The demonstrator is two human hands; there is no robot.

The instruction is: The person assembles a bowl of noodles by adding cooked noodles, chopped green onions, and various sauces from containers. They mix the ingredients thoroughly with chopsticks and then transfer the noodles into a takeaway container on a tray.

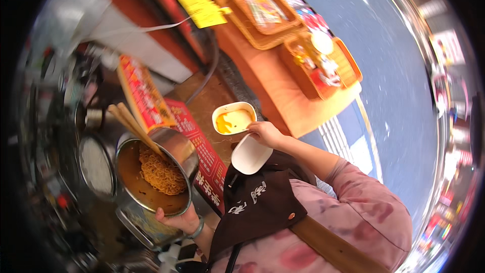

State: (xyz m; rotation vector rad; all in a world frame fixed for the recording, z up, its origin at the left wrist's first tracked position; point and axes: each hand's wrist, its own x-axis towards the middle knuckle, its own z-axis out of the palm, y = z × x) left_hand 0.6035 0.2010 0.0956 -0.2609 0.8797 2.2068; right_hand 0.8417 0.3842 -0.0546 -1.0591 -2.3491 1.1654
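Observation:
My left hand (180,218) grips the rim of a tilted stainless steel mixing bowl (130,197), its fingers beneath and the thumb at the edge. Inside the bowl lies a heap of brown-sauced noodles (165,172). A pair of thick wooden chopsticks (138,129) leans in it, the ends sticking out past the rim. An empty white takeaway container (252,155) hangs tilted from the fingers of my right hand (263,133). Just beyond those fingertips, another white container (234,106) holds yellow-orange liquid; whether the fingers touch its rim is unclear.
A red printed sign (199,148) runs beside the bowl. A metal tray (140,223) and a round pan of white contents (96,165) lie left. Wicker baskets (261,43) with packets stand on an orange-covered table (282,110). A yellow card (201,9) hangs on a cord.

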